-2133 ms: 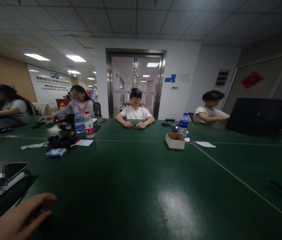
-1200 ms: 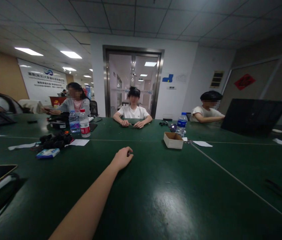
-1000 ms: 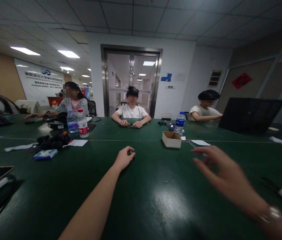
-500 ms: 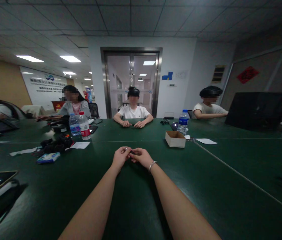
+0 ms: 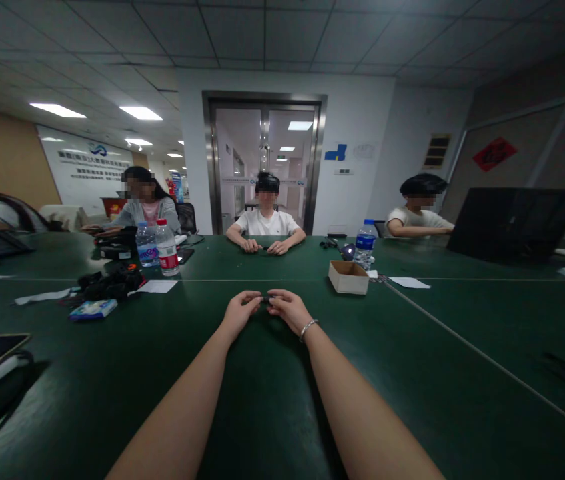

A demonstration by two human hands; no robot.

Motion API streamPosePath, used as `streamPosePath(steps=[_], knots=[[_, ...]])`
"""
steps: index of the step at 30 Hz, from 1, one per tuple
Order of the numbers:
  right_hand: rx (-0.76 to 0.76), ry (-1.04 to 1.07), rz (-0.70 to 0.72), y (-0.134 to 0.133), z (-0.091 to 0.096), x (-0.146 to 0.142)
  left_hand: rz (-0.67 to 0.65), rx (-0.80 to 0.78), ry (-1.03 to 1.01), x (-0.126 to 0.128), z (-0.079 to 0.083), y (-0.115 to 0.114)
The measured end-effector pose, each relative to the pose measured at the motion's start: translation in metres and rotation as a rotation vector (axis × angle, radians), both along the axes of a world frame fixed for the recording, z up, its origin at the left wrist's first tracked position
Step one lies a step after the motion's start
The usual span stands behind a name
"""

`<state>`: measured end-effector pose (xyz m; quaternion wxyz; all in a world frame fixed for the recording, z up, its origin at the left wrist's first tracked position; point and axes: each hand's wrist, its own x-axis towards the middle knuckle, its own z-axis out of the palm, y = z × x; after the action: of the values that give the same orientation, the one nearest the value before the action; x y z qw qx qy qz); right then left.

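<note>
Between my two hands is a small dark object (image 5: 265,300), too small for me to tell its kind. My left hand (image 5: 241,313) pinches its left end between thumb and fingers. The thumb and fingers of my right hand (image 5: 289,310), with a silver bracelet (image 5: 308,329) at the wrist, close on its right end. Both hands are held just above the green table (image 5: 272,400). Most of the object is covered by my fingertips.
An open cardboard box (image 5: 348,278) stands right of my hands, near a blue-labelled water bottle (image 5: 364,245). To the left are two bottles (image 5: 167,248), a tissue pack (image 5: 93,310) and black gear (image 5: 109,283). Across the table sits a person (image 5: 267,223); a monitor (image 5: 517,223) stands right.
My hands have moved slightly apart, and more of the small dark object shows between my fingertips. The whole view has shifted a little.
</note>
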<state>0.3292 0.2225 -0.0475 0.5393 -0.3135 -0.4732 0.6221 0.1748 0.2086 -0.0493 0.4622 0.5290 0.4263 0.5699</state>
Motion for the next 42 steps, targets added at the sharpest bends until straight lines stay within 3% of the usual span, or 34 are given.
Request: streamPosePath(steps=[7, 24, 42], knots=[[-0.028, 0.02, -0.014, -0.0011, 0.0026, 0.0007, 0.048, 0.01, 0.025, 0.0, -0.0009, -0.0007], [-0.04, 0.055, 0.01, -0.0054, 0.0061, 0.0029, 0.021, 0.014, 0.087, 0.0021, 0.0026, -0.001], [-0.023, 0.075, 0.033, -0.0039, 0.0038, 0.0033, 0.109, -0.086, 0.262, -0.0031, -0.0006, 0.0035]])
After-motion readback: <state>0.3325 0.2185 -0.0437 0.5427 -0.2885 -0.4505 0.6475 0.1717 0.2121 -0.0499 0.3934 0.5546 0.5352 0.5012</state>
